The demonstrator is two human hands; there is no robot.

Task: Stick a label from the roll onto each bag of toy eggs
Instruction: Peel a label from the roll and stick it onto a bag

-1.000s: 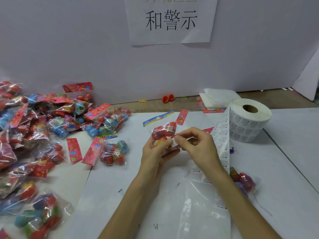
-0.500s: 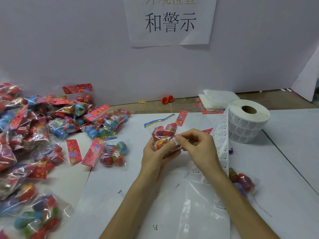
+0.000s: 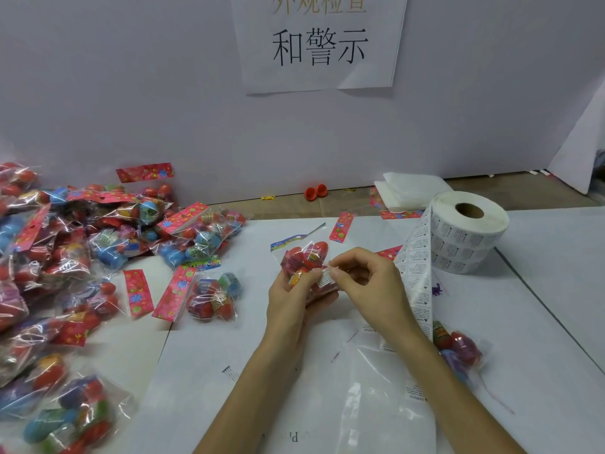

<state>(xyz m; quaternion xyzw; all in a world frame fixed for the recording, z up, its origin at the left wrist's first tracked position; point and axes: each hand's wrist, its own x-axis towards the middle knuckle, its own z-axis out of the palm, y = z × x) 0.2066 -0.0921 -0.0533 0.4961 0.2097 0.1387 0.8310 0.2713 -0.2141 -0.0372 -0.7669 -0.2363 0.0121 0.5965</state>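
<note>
Little has moved since 0.5 s ago: left hand (image 3: pixel 291 299) still cups 1 bag of toy eggs (image 3: pixel 306 262) above the table (image 3: pixel 540 322), steadying it. Right hand (image 3: pixel 366 280) pinches a label (image 3: pixel 325 278) against the bag. Roll (image 3: pixel 468 231) stands near, right, strip trailing within reach.

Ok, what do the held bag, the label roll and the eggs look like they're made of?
Held bag: thin clear plastic film, glossy; it crinkles and glints. Label roll: matte white paper, printed, on a trailing liner strip. Eggs: probably hard plastic, smooth and shiny.
</note>
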